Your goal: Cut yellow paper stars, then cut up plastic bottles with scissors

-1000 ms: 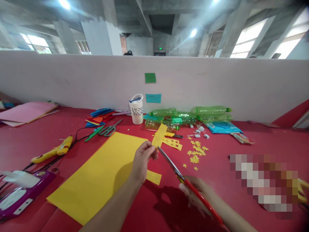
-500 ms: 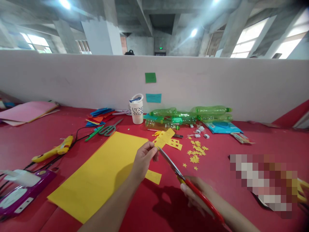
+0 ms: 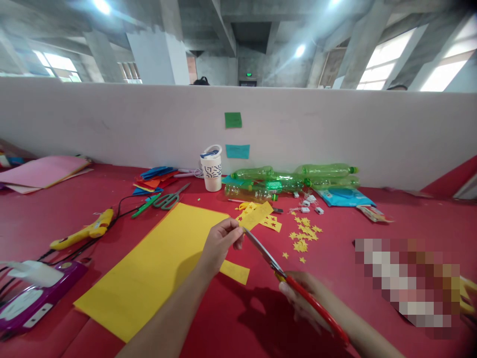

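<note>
My left hand [image 3: 223,241] pinches a narrow strip of yellow paper [image 3: 257,215] over the table. Red-handled scissors [image 3: 307,298] are in my right hand [image 3: 298,298], their blade tips pointing up and left to the strip's edge beside my left fingertips. The blades look nearly closed there. Below my left wrist lies another yellow strip [image 3: 235,272], and left of it a large sheet of yellow paper [image 3: 156,263]. Yellow paper with star-shaped holes [image 3: 271,223] sits behind the held strip. Right of the blades lie many small yellow stars [image 3: 303,231].
Green plastic bottles [image 3: 285,181] and a white cup [image 3: 211,171] stand along the partition [image 3: 112,124]. At left are grey-green scissors [image 3: 169,198], a yellow glue gun [image 3: 84,231] and a purple power strip [image 3: 40,296]. A blurred-out object [image 3: 406,283] lies at right.
The held yellow strip has turned slightly, its far end moving a little right. Both hands and the scissors stay almost in place.
</note>
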Demonstrator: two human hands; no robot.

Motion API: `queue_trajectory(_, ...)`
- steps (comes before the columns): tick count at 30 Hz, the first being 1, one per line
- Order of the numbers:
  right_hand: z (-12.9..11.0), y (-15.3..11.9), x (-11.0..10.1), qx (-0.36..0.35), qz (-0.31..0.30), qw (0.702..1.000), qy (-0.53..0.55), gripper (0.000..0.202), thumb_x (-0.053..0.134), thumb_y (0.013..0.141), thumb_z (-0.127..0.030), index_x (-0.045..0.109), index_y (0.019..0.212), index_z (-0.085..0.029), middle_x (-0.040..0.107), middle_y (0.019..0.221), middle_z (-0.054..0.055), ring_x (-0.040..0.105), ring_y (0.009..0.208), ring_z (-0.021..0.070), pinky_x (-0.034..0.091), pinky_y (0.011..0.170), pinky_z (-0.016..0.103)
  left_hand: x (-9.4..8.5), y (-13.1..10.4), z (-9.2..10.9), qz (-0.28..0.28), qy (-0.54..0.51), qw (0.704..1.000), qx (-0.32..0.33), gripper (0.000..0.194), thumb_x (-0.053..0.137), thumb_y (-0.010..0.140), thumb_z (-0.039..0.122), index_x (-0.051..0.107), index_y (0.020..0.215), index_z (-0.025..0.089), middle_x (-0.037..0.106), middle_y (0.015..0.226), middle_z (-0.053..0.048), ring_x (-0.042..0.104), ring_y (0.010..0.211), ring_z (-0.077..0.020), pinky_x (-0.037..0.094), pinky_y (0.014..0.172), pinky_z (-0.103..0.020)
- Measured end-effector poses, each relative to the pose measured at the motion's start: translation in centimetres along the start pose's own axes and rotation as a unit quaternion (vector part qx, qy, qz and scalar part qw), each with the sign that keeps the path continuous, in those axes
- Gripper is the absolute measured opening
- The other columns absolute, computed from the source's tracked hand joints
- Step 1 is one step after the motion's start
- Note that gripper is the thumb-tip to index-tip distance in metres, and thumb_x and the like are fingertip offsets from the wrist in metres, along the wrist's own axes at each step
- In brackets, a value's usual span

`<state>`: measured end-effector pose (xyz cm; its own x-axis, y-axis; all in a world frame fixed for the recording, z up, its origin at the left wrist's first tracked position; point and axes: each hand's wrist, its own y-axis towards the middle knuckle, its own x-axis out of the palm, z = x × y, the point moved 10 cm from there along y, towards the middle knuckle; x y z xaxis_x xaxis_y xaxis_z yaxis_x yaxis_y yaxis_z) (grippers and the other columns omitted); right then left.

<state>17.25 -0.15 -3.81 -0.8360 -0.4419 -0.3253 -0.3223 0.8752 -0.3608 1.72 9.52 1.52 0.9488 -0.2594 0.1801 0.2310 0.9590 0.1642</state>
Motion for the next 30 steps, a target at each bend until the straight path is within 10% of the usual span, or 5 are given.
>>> queue_trajectory(30,-0.9,-0.2,0.2,0.002,-0.015,1.000,0.005,0.046,0.050,0.078,-0.063,0.038,0.067,-0.020,0.038,0.053,-0.007,0.039,0.040,0.0053,0.030,0.035,0.013,-0.2,0.0,-0.3,-0.003,-0.024,1.000,-0.006,0.016,0.059,0.077,0.023,0.049,0.065,0.016,0.056,0.054,0.003,0.049,0.048,-0.0083,0.039,0.049,-0.021)
